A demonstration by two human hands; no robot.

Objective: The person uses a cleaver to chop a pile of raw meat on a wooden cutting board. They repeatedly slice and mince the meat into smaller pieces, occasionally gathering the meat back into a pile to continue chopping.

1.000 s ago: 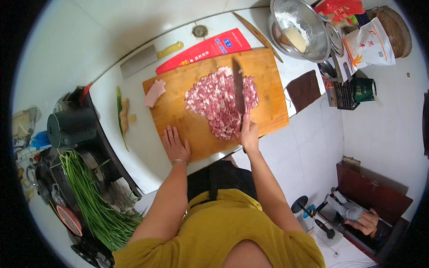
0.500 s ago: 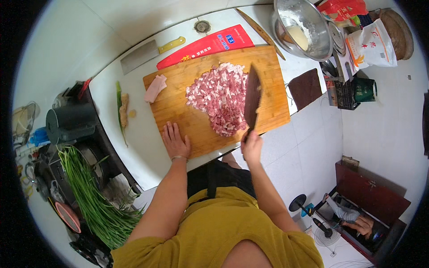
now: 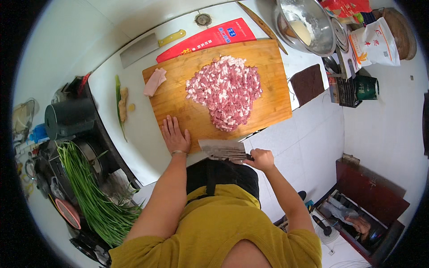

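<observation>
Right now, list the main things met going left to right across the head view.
Dark cylindrical container, ginger root, pale pink piece, left hand, diced meat, right hand, metal bowl, white bag.

- Meat [image 3: 228, 91]: pink to red, mottled white throughout.
- Board [image 3: 172, 100]: honey-brown, faint wood grain.
- Black-handled cleaver [image 3: 221, 149]: blade grey, darker streaks.
- Yellow-handled cleaver [image 3: 138, 50]: blade plain grey.
- Slice [image 3: 155, 82]: uniform pale pink.
- Packet [image 3: 203, 42]: red, blue patch, yellow marking at lower left.
- Ginger [image 3: 122, 107]: tan.
- Surface [image 3: 140, 120]: plain white.
- Bowl [image 3: 286, 32]: silver; dough [image 3: 301, 32] inside, cream.
- Bag [image 3: 375, 40]: white, orange motif, red marking.
- Cloth [image 3: 307, 85]: dark brown.
- Greens [image 3: 96, 201]: bright green, lengthwise streaks.
- Shirt [image 3: 223, 223]: solid mustard yellow.
- Trousers [image 3: 230, 177]: black.
- Floor [image 3: 290, 134]: pale grey, thin grid of tile lines.
</observation>
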